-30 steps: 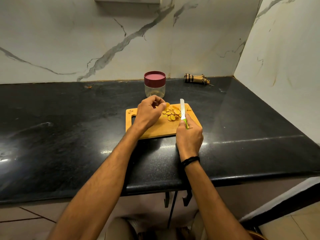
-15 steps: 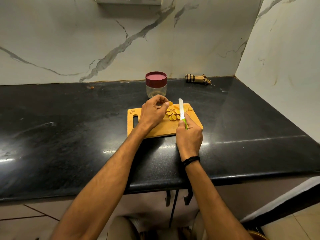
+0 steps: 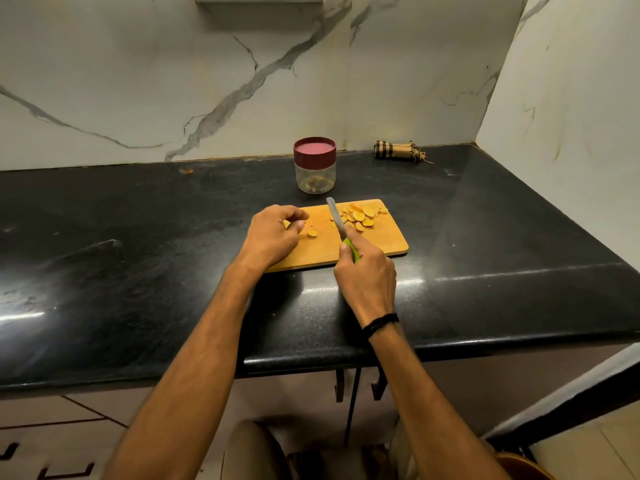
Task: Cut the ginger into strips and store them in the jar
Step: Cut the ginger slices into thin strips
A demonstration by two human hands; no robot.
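A wooden cutting board (image 3: 388, 242) lies on the black counter. A pile of yellow ginger slices (image 3: 362, 216) sits at its far right. My left hand (image 3: 273, 237) is over the board's left part, fingers curled and pinching a ginger slice (image 3: 286, 224); another slice (image 3: 312, 233) lies just beside it. My right hand (image 3: 365, 277) grips the green handle of a knife (image 3: 336, 216), blade pointing away between the pile and my left hand. The clear jar (image 3: 315, 176) with its dark red lid on stands behind the board.
A rolled checked cloth (image 3: 398, 151) lies at the back right by the marble wall. The counter's front edge (image 3: 450, 344) runs just below my wrists. Cabinet handles hang under the counter.
My left hand has drawn a few ginger slices away from the pile toward the board's left. The knife has tilted its tip leftward, and the pile now lies right of the blade.
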